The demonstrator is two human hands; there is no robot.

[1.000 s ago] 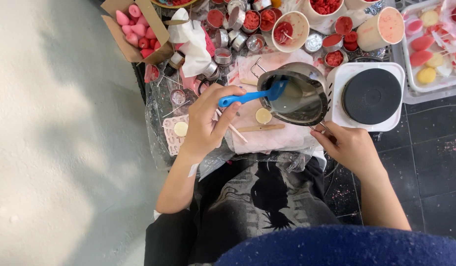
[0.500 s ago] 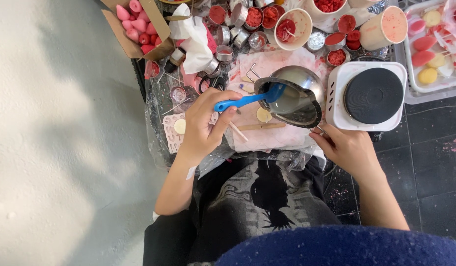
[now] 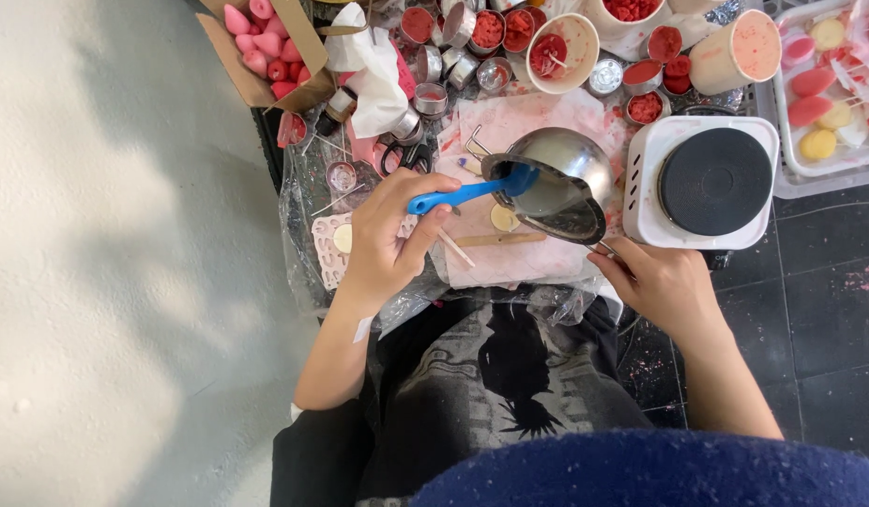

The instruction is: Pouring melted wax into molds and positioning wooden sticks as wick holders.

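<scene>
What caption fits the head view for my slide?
Left hand works a blue spatula inside a tilted metal pot that the right hand holds beside a hot plate.

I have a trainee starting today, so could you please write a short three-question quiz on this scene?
1. True or false: the left hand holds the blue spatula with its head inside the tilted metal pot.
2. Which hand holds the pot's handle? A) left B) right C) neither
3. Fill in: the white hotplate lies on the pot's ____ side in the picture.

Key: 1 true. 2 B, the right hand grips the handle at the pot's near edge. 3 right.
</scene>
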